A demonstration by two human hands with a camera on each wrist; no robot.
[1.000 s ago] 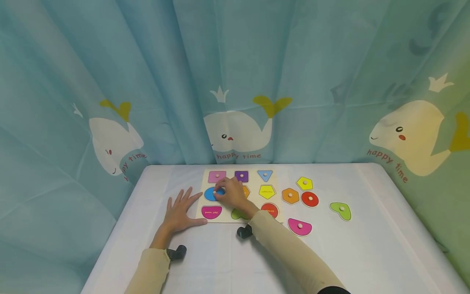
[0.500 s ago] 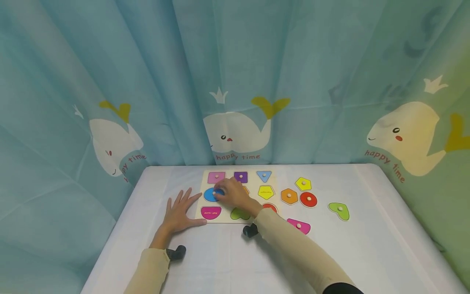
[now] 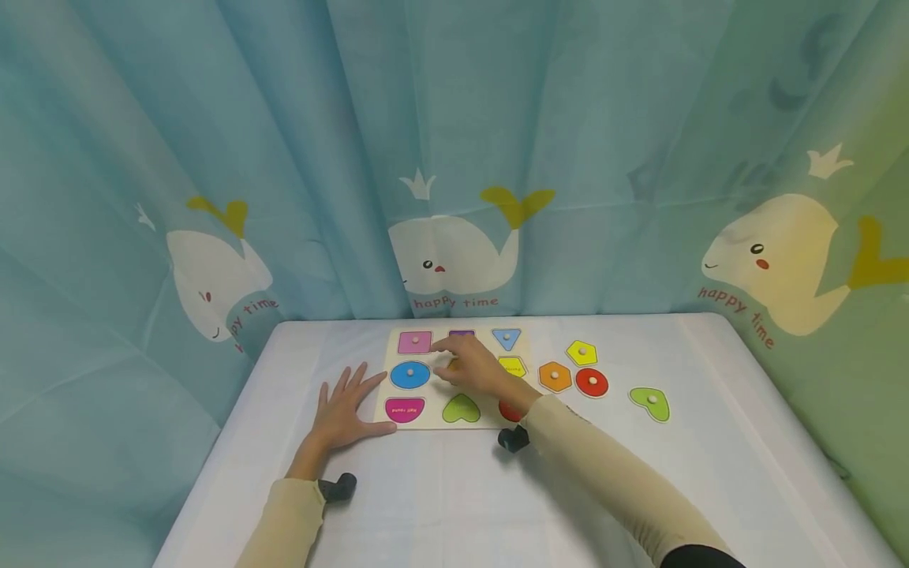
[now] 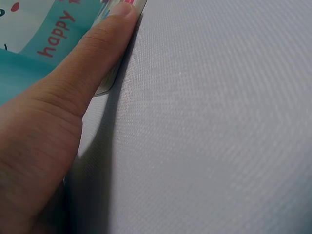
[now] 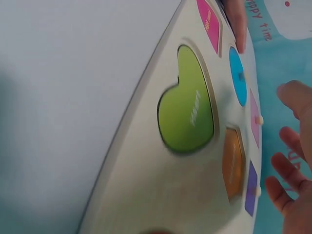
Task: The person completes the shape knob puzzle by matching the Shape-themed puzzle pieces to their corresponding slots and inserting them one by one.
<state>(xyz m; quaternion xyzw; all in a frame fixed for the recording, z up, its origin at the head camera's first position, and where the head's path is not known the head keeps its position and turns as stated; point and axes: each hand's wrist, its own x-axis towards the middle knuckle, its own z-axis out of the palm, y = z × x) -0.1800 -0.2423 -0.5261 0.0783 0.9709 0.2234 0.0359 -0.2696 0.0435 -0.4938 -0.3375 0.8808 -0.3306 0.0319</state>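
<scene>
Here, nearest the camera, two beige sleeves reach onto the white table [image 3: 440, 505]. The left hand [image 3: 342, 416] lies flat, palm down, fingers spread and straight; its thumb presses along the near-left edge of the puzzle board [image 3: 433, 424], a contact the left wrist view shows close up. It holds nothing.

The board sits just beyond, centred toward the far side of the table. Its near row shows an empty pink half-round recess [image 3: 405, 409], an empty green heart recess [image 3: 461, 409] and a red recess partly hidden by the right forearm. In the middle row the blue circle [image 3: 409, 374] is seated in its slot at left, knob up.

The right hand [image 3: 477, 368] hovers over the board's middle, fingers loosely extended and slightly apart, index pointing left toward the far row. It grips no piece; whether the fingertips touch the board cannot be told. It hides most of the orange recess and part of the yellow one [image 3: 513, 365].

The far row holds a pink square [image 3: 415, 341], a purple piece mostly hidden, and a blue triangle [image 3: 506, 338].

Right of the board, loose on the table: an orange hexagon [image 3: 555, 376], a red circle [image 3: 592, 382], a yellow pentagon [image 3: 581, 353], and farther right a green heart [image 3: 649, 403].

A whale-print curtain [image 3: 454, 158] hangs behind.
</scene>
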